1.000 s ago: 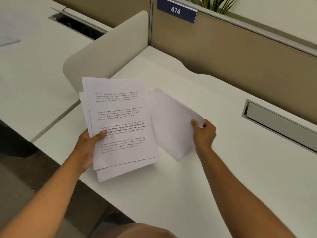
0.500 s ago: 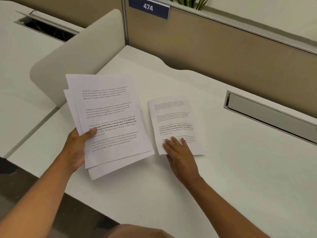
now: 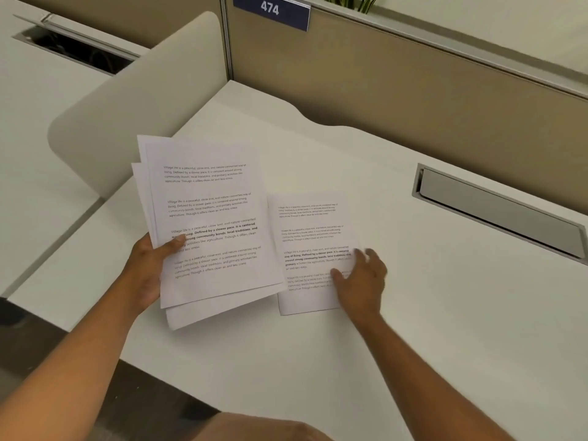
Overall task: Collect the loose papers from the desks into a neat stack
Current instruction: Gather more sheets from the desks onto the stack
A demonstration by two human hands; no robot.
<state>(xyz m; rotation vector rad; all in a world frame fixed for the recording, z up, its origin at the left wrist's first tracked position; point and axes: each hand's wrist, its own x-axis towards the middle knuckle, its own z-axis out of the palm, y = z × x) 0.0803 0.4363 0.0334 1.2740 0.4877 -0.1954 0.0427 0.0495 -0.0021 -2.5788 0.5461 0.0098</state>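
Observation:
My left hand (image 3: pixel 147 268) grips a fanned bundle of printed papers (image 3: pixel 210 224) by its left edge, thumb on the top page, held just above the white desk (image 3: pixel 413 313). A single printed sheet (image 3: pixel 310 237) lies face up on the desk right beside the bundle, its left edge slipping under the bundle's right side. My right hand (image 3: pixel 361 280) rests on the sheet's lower right part, fingers spread and blurred, covering that corner.
A closed grey cable flap (image 3: pixel 499 211) is set into the desk at the right. A beige partition (image 3: pixel 397 84) with a "474" sign (image 3: pixel 270 9) backs the desk. A rounded side divider (image 3: pixel 136 100) separates the neighbouring desk at the left, whose cable hatch (image 3: pixel 79 49) is open.
A second ago my right hand held the single sheet up, blank side showing. It then laid it face up on the desk, and has now shifted to the sheet's right side.

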